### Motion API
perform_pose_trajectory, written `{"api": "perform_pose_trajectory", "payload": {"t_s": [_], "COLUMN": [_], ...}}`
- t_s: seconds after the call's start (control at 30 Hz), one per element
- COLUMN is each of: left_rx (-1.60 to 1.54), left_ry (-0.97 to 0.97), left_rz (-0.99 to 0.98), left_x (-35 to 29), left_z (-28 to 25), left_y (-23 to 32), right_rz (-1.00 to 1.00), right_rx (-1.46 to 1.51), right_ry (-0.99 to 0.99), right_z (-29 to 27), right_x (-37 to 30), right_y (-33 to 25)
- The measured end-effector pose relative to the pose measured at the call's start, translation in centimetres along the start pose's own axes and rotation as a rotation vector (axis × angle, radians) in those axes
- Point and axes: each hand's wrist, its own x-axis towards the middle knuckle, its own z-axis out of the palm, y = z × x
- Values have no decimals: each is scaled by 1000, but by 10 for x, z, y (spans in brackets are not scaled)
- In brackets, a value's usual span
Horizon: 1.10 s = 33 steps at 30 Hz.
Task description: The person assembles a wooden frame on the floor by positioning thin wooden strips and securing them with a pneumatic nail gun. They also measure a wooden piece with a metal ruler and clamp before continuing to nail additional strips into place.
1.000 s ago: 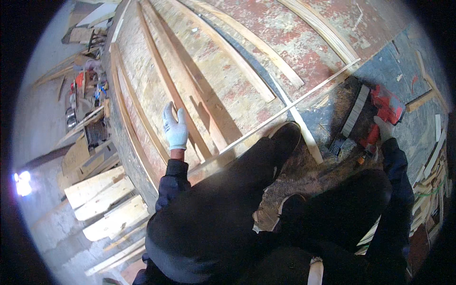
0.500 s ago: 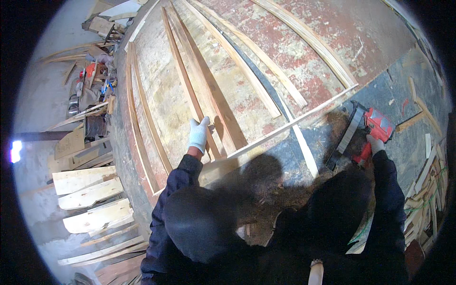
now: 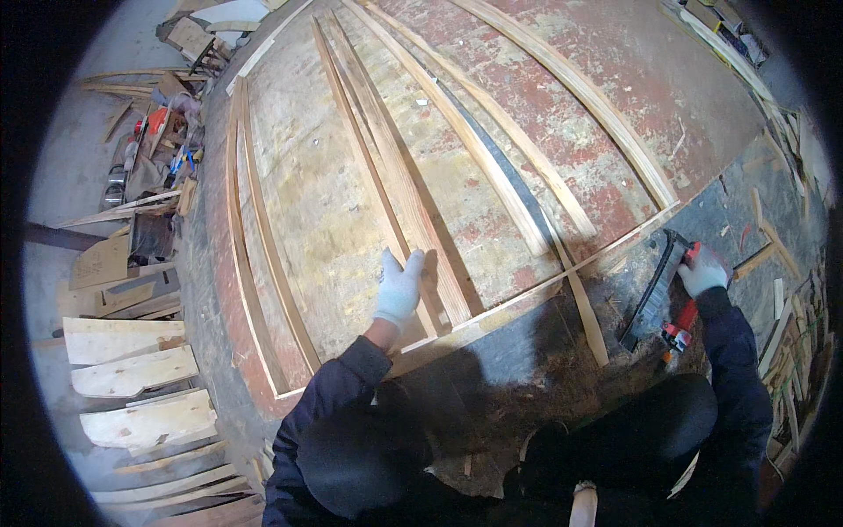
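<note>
My left hand [image 3: 399,285], in a pale glove, grips a long narrow wooden strip [image 3: 378,193] near its close end, with fingers on either side of it. Right beside that strip lies a wider wooden board [image 3: 426,237]. Off to the right, my right hand [image 3: 705,270], also gloved, holds a red and black nail gun [image 3: 654,285]. Its long dark magazine slants down to the left, and a red part shows below the hand. The nail gun is low over the dark floor, and I cannot tell whether it touches. Part of its body is hidden by my glove.
More long strips [image 3: 505,189] lie lengthwise on the worn panel [image 3: 299,167], with a thin crosspiece [image 3: 632,227] along its near edge. Cut boards [image 3: 149,422] and tools sit at left. Scrap wood [image 3: 795,351] is piled at right.
The nail gun has turned in my right hand, and its red body now shows less. My left hand still holds the strip. The whole view has shifted slightly.
</note>
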Motion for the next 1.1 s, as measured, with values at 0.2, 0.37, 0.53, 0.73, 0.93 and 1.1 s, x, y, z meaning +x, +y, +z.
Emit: {"api": "perform_pose_trajectory", "payload": {"t_s": [0.2,0.37,0.53,0.73,0.93,1.1], "left_rx": [72,-153,-227,-601,-541,-516], "left_ry": [108,43,-72,-118,-9,-60], "left_rz": [64,58,35,6,15,9], "left_x": [-21,-10,-4,-15,-14,-22], "left_z": [6,10,6,-20,-58,-66], "left_y": [28,8,-11,17,34,20], "right_rz": [-328,-253,-109,-140,-265,-494], "right_rx": [331,227,204,339,693,1098], "right_ry": [-108,-102,11,-96,-221,-236], "right_z": [-61,-25,2,-6,-75,-133], "right_x": [55,60,76,75,40,5], "right_y": [-190,-263,-295,-299,-346,-387]}}
